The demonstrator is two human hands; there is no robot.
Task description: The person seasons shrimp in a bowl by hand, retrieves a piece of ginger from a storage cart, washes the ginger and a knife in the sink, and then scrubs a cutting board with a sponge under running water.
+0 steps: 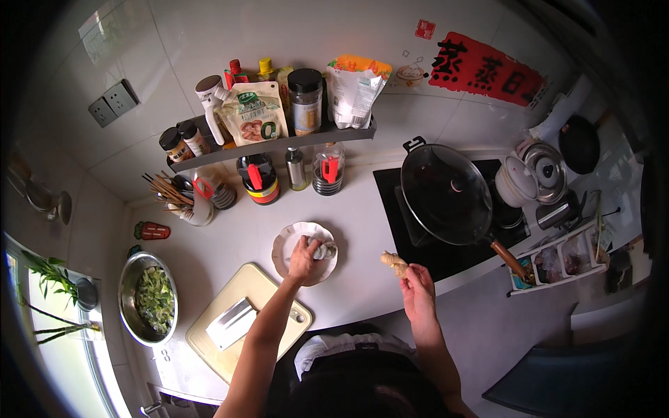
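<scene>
My left hand (303, 259) reaches over a scalloped white plate (284, 250), its fingers closed around whitish garlic (327, 251) at the plate's right side. The fingers partly hide the garlic, so the number of bulbs is unclear. Between the thumb and fingers of my right hand (419, 292) is a knobbly piece of ginger root (393, 262), raised near the counter's front edge by the cooktop. Beneath my left forearm, a cream cutting board (256, 279) carries a cleaver (230, 323) with a bright, wide blade; the forearm covers its right end.
A steel bowl of chopped greens (156, 300) stands left of the board. On the right, a lidded wok (444, 193) sits on the black cooktop (418, 251), its wooden handle (507, 258) jutting past the front edge. Oil and sauce bottles (258, 180) line the back under a seasoning shelf (282, 144).
</scene>
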